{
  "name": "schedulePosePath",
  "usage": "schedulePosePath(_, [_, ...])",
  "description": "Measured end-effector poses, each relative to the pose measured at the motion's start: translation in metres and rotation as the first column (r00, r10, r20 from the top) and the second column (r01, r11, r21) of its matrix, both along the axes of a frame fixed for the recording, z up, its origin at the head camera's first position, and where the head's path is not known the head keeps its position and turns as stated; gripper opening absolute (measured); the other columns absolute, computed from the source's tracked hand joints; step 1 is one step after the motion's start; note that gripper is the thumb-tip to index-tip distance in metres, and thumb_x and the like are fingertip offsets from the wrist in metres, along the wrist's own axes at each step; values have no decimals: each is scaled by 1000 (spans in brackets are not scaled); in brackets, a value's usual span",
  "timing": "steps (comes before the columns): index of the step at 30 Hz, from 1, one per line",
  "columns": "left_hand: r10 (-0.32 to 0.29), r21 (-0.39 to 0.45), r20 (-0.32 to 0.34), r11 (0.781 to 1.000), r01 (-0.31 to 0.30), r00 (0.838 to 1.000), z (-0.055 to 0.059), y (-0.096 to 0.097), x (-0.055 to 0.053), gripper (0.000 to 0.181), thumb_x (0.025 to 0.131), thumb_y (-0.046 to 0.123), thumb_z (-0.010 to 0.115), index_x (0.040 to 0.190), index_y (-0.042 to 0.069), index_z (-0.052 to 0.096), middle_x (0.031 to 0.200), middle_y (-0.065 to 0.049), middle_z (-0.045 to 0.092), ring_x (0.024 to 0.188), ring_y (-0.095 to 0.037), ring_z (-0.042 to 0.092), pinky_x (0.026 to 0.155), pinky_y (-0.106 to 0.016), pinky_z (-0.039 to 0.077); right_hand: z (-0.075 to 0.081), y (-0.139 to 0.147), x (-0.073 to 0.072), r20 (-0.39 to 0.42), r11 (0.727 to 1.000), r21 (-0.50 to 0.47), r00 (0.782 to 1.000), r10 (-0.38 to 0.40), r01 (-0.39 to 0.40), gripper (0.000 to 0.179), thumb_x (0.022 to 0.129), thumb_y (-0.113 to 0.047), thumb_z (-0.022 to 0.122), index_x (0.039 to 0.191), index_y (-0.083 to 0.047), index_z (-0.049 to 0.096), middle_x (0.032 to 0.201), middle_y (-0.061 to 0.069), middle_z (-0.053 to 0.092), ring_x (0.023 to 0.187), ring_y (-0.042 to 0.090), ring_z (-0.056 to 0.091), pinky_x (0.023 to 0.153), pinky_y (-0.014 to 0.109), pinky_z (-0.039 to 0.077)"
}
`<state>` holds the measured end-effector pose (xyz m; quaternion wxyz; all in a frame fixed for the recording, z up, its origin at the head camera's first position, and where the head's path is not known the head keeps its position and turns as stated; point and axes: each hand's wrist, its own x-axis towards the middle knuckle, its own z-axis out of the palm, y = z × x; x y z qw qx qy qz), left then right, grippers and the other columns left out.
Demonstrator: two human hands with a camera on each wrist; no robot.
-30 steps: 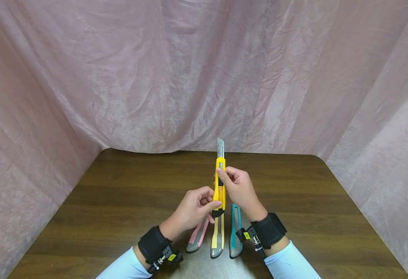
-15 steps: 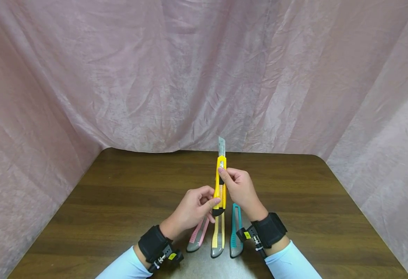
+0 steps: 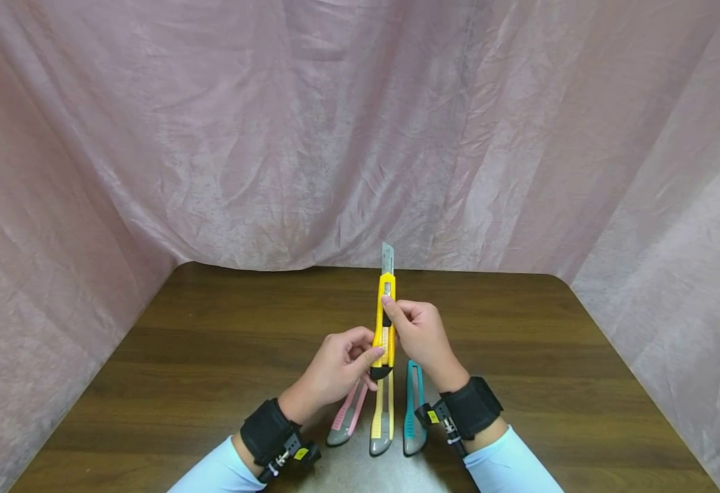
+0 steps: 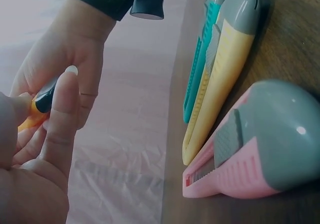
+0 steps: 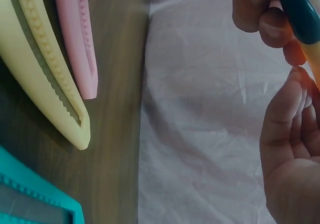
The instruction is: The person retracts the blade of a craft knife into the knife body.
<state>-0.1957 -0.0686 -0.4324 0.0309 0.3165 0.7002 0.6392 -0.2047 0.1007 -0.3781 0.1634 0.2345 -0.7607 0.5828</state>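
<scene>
Both hands hold up a yellow utility knife [image 3: 376, 335] over the table, its snap-off blade [image 3: 387, 260] extended and pointing away. My left hand [image 3: 335, 366] pinches the lower body, thumb across the front near the black end cap [image 3: 380, 374]. Higher up, my right hand [image 3: 423, 335] grips the knife from the right, with its thumb beside the dark slider. In the left wrist view, fingers of both hands surround the dark end cap [image 4: 46, 94]. The right wrist view shows the knife's end [image 5: 301, 16] at its upper right, most of the body out of frame.
Below the hands lie three more utility knives side by side: pink [image 3: 346, 419], pale yellow [image 3: 382, 424] and teal [image 3: 415, 411]. They rest on a brown wooden table [image 3: 243, 308]. A pinkish curtain [image 3: 274, 137] hangs behind it and along the sides.
The yellow knife has risen very slightly, and the right hand sits a touch lower along it. Both hands keep their hold. The knives on the table stay put.
</scene>
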Motion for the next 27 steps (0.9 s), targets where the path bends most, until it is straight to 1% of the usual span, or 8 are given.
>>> schedulePosePath(3, [-5, 5, 0, 1000, 5, 1000, 0, 0, 0, 10, 94, 12, 60, 104, 11, 59, 82, -9, 60, 52, -25, 62, 47, -49, 55, 2, 0, 1, 14, 1000, 25, 1000, 4, -5, 36, 98, -9, 53, 63, -3, 56, 51, 5, 37, 42, 12, 33, 35, 22, 24])
schedulePosePath(5, [-8, -2, 10, 1000, 8, 1000, 0, 0, 0, 11, 94, 13, 59, 105, 11, 59, 83, -9, 60, 53, -25, 63, 49, -49, 55, 4, 0, 1, 4, 999, 33, 1000, 9, -9, 35, 98, -8, 53, 63, -2, 54, 51, 4, 33, 43, 13, 30, 37, 22, 21])
schedulePosePath(8, [-9, -9, 21, 1000, 10, 1000, 0, 0, -1, 13, 95, 12, 58, 108, 10, 59, 86, -8, 60, 55, -24, 63, 52, -48, 56, 4, 0, 1, -9, 999, 33, 1000, 25, -25, 29, 96, -7, 55, 68, -3, 56, 53, 3, 32, 45, 14, 29, 38, 22, 20])
schedulePosePath(13, [-1, -1, 6, 1000, 1, 1000, 0, -1, -2, 14, 96, 8, 56, 109, 9, 58, 89, -8, 60, 58, -24, 64, 52, -46, 56, 3, 0, 0, -19, 998, 39, 998, 53, -52, 19, 96, -5, 56, 78, -2, 61, 56, 4, 37, 47, 14, 32, 39, 22, 25])
schedulePosePath(16, [3, 6, -7, 1000, -3, 1000, 0, -2, -2, 13, 95, 8, 57, 108, 9, 58, 88, -7, 61, 59, -24, 64, 52, -46, 56, 3, 0, 0, -35, 998, 45, 999, 35, -33, 22, 96, -6, 56, 74, -1, 60, 54, 3, 36, 46, 14, 31, 38, 22, 24])
schedulePosePath(19, [14, 4, -13, 1000, -14, 1000, 1, -2, -2, 13, 95, 8, 58, 107, 9, 58, 87, -6, 61, 59, -23, 64, 51, -46, 56, 3, 0, 0, -19, 999, 46, 1000, 20, -19, 28, 96, -7, 56, 69, 0, 59, 51, 1, 37, 42, 13, 31, 35, 21, 23])
schedulePosePath(23, [31, -11, -6, 999, -31, 1000, 2, -2, -2, 13, 94, 8, 58, 107, 8, 59, 86, -6, 61, 60, -23, 64, 52, -45, 57, 2, 0, 0, 21, 999, 42, 999, 34, -35, 32, 98, -9, 54, 68, 1, 59, 51, 0, 38, 41, 12, 32, 35, 20, 25])
schedulePosePath(27, [32, -17, -4, 999, -32, 999, 2, -2, -2, 13, 94, 8, 59, 107, 8, 58, 86, -6, 61, 60, -23, 64, 51, -43, 57, -3, 1, -3, 7, 998, 34, 999, 46, -46, 33, 98, -10, 54, 67, 1, 56, 52, 2, 37, 42, 13, 32, 34, 22, 25])
